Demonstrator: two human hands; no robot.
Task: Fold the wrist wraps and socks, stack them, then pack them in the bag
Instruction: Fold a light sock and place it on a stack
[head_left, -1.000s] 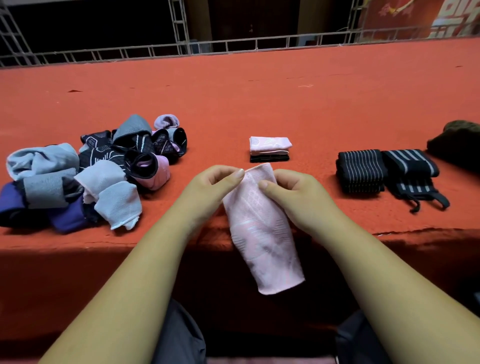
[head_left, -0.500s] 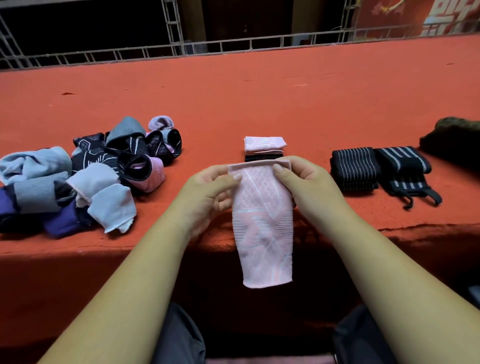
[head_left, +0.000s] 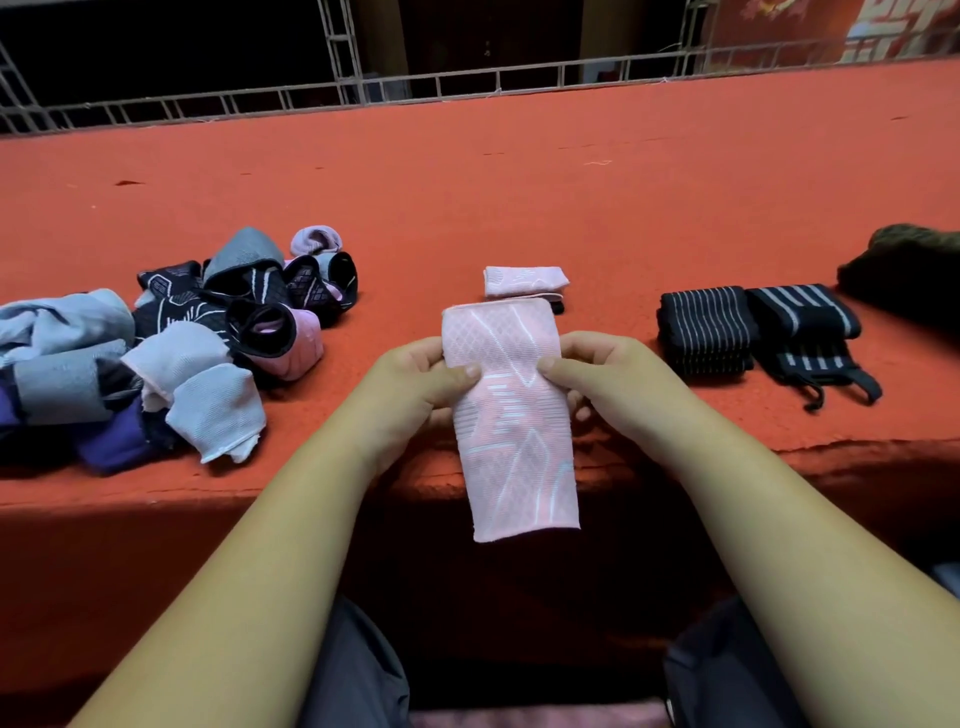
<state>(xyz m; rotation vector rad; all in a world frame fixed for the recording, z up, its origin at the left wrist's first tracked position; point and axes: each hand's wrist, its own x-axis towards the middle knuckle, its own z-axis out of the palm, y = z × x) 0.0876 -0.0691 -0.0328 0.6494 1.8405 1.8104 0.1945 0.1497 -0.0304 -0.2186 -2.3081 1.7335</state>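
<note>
Pink sock (head_left: 511, 415) held flat over the near edge of the red table (head_left: 519, 171). The left hand (head_left: 415, 384) pinches its left side, thumb on top, and the right hand (head_left: 608, 379) clamps the right side the same way, fingers curled behind the fabric. The lower end hangs free. The fold looks next: keep both edges square, bring the hanging end up to the cuff and press the crease flat, so it sits true on the small folded stack (head_left: 524, 280) just beyond. Unfolded socks (head_left: 208, 332) lie heaped at left — striped wrist wraps (head_left: 706, 332) folded at right.
</note>
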